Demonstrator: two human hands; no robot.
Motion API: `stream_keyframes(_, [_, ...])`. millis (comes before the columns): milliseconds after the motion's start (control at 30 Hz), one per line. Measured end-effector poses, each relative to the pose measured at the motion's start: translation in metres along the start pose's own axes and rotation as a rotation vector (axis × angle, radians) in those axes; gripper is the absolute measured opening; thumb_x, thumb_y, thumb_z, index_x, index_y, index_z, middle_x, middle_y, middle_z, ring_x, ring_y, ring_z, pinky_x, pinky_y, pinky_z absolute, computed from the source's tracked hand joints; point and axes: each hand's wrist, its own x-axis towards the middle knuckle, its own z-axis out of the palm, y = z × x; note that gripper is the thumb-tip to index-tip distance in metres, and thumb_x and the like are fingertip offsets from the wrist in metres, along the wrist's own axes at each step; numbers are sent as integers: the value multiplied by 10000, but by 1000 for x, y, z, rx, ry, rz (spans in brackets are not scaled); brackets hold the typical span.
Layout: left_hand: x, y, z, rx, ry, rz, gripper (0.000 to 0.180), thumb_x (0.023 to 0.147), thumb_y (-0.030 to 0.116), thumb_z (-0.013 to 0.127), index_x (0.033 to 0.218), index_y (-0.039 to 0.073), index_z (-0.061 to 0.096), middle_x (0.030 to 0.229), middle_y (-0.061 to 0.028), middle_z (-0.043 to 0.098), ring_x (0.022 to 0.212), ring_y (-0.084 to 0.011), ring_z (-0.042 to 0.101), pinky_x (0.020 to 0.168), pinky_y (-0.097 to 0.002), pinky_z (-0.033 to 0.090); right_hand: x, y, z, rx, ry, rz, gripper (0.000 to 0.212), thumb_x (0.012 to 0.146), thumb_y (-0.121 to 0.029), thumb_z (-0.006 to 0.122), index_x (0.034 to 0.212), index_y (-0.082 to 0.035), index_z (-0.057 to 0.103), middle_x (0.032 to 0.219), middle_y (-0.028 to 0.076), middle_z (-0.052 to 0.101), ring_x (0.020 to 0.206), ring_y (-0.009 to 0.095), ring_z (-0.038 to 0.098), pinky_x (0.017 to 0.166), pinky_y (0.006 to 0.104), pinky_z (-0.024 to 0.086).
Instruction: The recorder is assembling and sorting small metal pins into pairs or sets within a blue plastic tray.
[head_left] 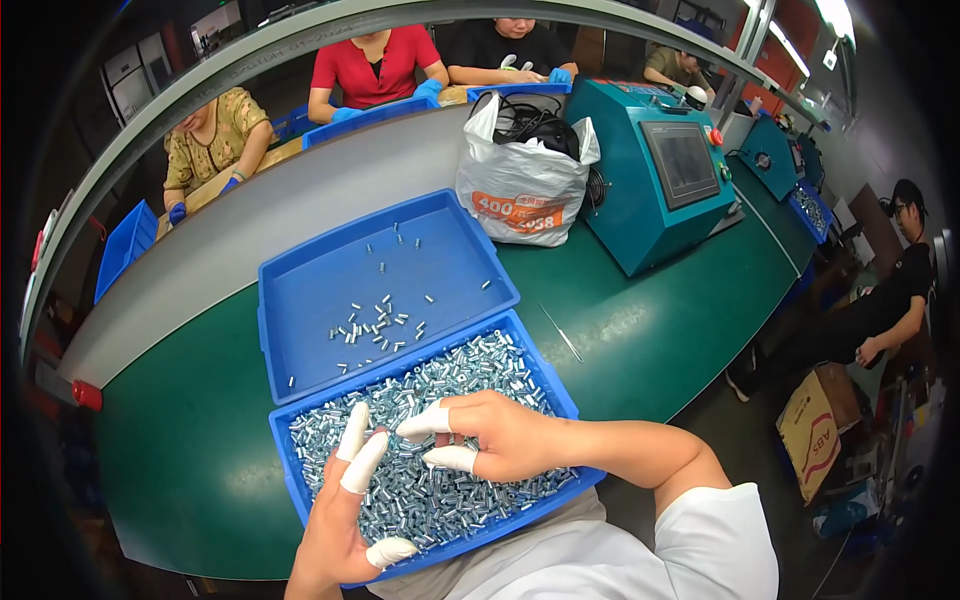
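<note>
White finger cots cover several fingertips of both my hands. Over the left part of a blue tray (564, 402) filled with small silvery metal sleeves (460, 510), my left hand (340, 520) is open, its thumb spread from the fingers. My right hand (495, 436) reaches in from the right above the same heap, thumb and forefinger apart, its other fingers curled and partly hidden. I see nothing held in either hand. Just beyond lies a second blue tray (330, 290), where several loose sleeves (380, 320) are scattered.
A thin metal tweezer-like tool (562, 333) lies on the green tabletop (640, 340). A white plastic bag (525, 190) with black cables stands beside a teal machine (650, 170) with a screen. Several people sit across a grey partition (200, 265); another person (890, 290) is at the right.
</note>
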Motion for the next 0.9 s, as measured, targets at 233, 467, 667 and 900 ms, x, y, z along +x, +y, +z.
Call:
stream_keyframes(233, [-17,-1,8,660,-42,-194,812,694,273,895,1372,-8,549,1257,-201,594,1178,-433,548,992,-501,429,-32,5,-2,-366,-259,96,417,966,-263,688,1331,-77,610,955,136,652,888,355,667,758,473,547])
stream_keyframes(467, [-34,-18,22,642,-72,-360,766,652,237,927,1312,2,619,1158,-185,587,1025,-371,602,844,-448,512,-32,6,13,-687,-275,117,356,790,-29,683,1143,-27,635,1027,146,592,1020,331,616,820,453,541])
stream_keyframes(667, [-19,-19,26,664,-84,-344,684,631,189,924,1255,42,685,1078,-153,621,940,-349,641,791,-442,531,-22,18,18,-803,-322,73,460,825,-86,718,1271,-42,614,1024,140,570,1003,326,598,811,425,540])
stream_keyframes(900, [-34,-17,20,567,-14,-326,612,621,110,911,1191,34,702,1023,-148,649,915,-348,645,777,-436,531,-23,15,23,-745,-293,160,384,787,-82,754,1150,-29,638,1013,156,586,1014,345,589,834,447,533])
